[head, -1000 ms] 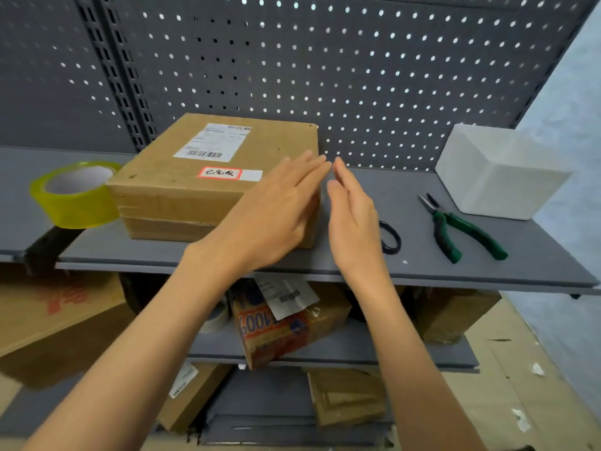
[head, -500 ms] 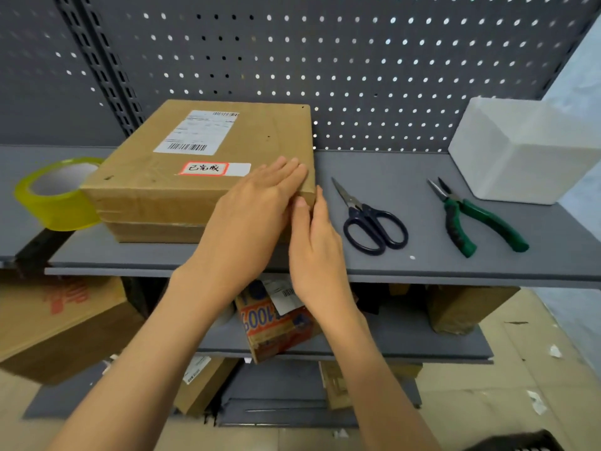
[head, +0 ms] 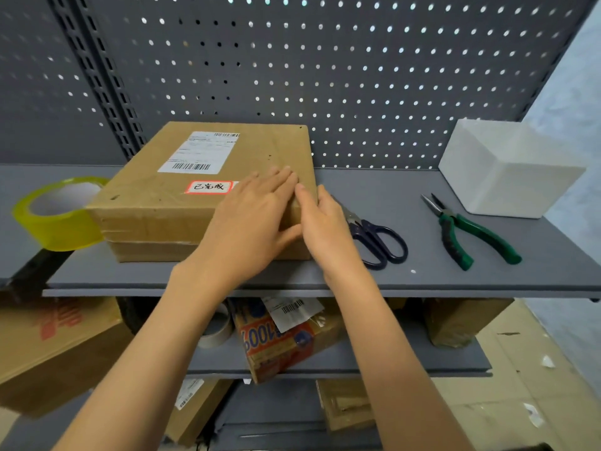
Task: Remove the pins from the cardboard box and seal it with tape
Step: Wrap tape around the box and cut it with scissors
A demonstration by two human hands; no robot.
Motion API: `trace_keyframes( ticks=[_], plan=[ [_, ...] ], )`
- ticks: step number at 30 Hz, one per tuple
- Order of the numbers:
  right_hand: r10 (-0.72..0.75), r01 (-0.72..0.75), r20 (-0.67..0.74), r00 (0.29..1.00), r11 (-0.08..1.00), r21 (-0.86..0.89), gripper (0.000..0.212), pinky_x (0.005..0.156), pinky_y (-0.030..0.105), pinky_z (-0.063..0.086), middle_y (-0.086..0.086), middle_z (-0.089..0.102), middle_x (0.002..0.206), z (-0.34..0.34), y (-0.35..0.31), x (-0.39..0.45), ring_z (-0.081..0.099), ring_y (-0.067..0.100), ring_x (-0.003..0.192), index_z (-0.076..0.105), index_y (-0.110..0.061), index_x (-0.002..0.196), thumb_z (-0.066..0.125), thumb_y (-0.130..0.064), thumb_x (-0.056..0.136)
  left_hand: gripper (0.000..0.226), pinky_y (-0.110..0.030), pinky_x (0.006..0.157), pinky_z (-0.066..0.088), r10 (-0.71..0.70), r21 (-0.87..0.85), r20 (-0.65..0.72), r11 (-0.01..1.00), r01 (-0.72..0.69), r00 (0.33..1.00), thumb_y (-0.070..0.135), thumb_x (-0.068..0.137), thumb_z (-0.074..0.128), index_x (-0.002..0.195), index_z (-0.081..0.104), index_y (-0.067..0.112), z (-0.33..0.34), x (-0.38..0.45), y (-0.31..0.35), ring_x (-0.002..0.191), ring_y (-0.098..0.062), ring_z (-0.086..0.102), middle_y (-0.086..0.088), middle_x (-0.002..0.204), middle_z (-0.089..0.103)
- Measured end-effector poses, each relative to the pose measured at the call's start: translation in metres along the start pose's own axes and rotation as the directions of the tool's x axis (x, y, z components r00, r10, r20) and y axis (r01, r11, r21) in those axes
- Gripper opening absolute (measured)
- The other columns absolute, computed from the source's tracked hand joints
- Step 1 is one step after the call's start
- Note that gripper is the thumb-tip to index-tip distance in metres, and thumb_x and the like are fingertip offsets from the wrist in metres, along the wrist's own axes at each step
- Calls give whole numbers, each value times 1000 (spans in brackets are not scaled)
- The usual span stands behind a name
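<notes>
The cardboard box [head: 208,190] is lying flat at the shelf's [head: 422,281] front edge, long axis running front-to-back. The left hand [head: 250,222] is pressing its near-right corner with straight fingers; the right hand [head: 325,226], fingers extended, is touching beside it.

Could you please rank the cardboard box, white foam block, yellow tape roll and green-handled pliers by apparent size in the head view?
1. Brown cardboard box, largest.
2. White foam block.
3. Yellow tape roll, partly hidden behind the box.
4. Green-handled pliers, smallest.
The wide-angle lens distorts the edges, so the ranking of the block and the roll is less certain.

scissors [head: 379,240] beside green pliers [head: 468,234], white foam block [head: 507,177] behind, on grey shelf [head: 374,281]
</notes>
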State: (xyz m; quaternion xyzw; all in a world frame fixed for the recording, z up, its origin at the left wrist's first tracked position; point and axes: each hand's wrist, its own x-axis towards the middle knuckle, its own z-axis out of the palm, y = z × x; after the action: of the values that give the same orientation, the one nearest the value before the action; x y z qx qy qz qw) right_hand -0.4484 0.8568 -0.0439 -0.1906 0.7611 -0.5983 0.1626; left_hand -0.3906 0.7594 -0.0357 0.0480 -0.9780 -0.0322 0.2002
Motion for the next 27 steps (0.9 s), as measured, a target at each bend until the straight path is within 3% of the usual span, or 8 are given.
trace_keyframes(
  ticks=[4, 8, 10, 13, 16, 20, 23, 27],
  plan=[
    [-2, 4, -52, 999, 999, 34, 52, 112, 37, 29, 6, 40, 147, 10, 5, 4, 37, 22, 134, 30, -13, 146, 35, -35, 99, 66, -39, 95, 45, 18, 32, -72, 999, -15, 997, 45, 78, 41, 120, 60, -1, 6, -2, -1, 116, -32, 58, -18, 126, 59],
    [-11, 18, -112, 994, 998, 60, 47, 109, 42, 33, 8, 47, 140, 16, 12, 9, 42, 24, 129, 38, -11, 141, 34, -32, 99, 59, -41, 90, 49, 38, 26, -105, 999, -35, 994, 43, 77, 51, 115, 64, 0, 10, -2, -4, 111, -31, 62, -17, 120, 63],
    [-16, 23, -117, 993, 998, 57, 48, 107, 44, 35, 9, 49, 138, 17, 13, 10, 44, 24, 127, 37, -11, 141, 34, -33, 98, 55, -35, 89, 50, 46, 33, -126, 999, -43, 991, 39, 74, 59, 113, 66, 0, 12, -2, -5, 109, -30, 63, -16, 117, 65],
    [-31, 40, -135, 990, 997, 62, 56, 103, 48, 38, 11, 53, 134, 20, 10, 8, 48, 27, 124, 40, -9, 138, 32, -40, 91, 57, -29, 88, 47, 66, 13, -142, 998, -65, 988, 43, 76, 49, 112, 67, 3, 8, -2, -4, 108, -28, 64, -13, 115, 67],
    [-29, 37, -121, 992, 998, 57, 62, 103, 48, 38, 11, 52, 134, 21, 8, 6, 47, 27, 124, 40, -9, 137, 30, -43, 87, 57, -34, 85, 51, 64, -5, -152, 998, -66, 986, 44, 76, 46, 111, 68, 4, 7, -3, -4, 107, -27, 64, -11, 114, 68],
    [-11, 17, -78, 997, 997, 70, 50, 108, 44, 35, 6, 46, 141, 14, 7, 6, 43, 22, 129, 35, -13, 143, 33, -36, 98, 59, -36, 94, 46, 55, 10, -118, 998, -54, 991, 47, 78, 45, 115, 66, 5, 9, -4, -5, 111, -28, 62, -11, 117, 66],
    [54, -53, -3, 999, 986, 156, 57, 113, 34, 27, -3, 34, 150, 7, 7, 5, 34, 16, 136, 27, -22, 148, 33, -47, 98, 68, -39, 104, 35, 61, -11, -90, 998, -62, 994, 55, 79, 43, 125, 59, 7, 3, -9, -3, 120, -28, 55, -11, 128, 60],
    [98, -94, -6, 995, 973, 210, 94, 111, 43, 30, -4, 41, 147, -1, 10, 9, 38, 16, 134, 36, -27, 143, 39, -77, 64, 65, -43, 115, 16, -213, -141, -251, 973, 182, 944, 63, 82, 43, 130, 53, 20, -10, -31, -28, 130, -22, 45, -4, 132, 57]
  ],
)
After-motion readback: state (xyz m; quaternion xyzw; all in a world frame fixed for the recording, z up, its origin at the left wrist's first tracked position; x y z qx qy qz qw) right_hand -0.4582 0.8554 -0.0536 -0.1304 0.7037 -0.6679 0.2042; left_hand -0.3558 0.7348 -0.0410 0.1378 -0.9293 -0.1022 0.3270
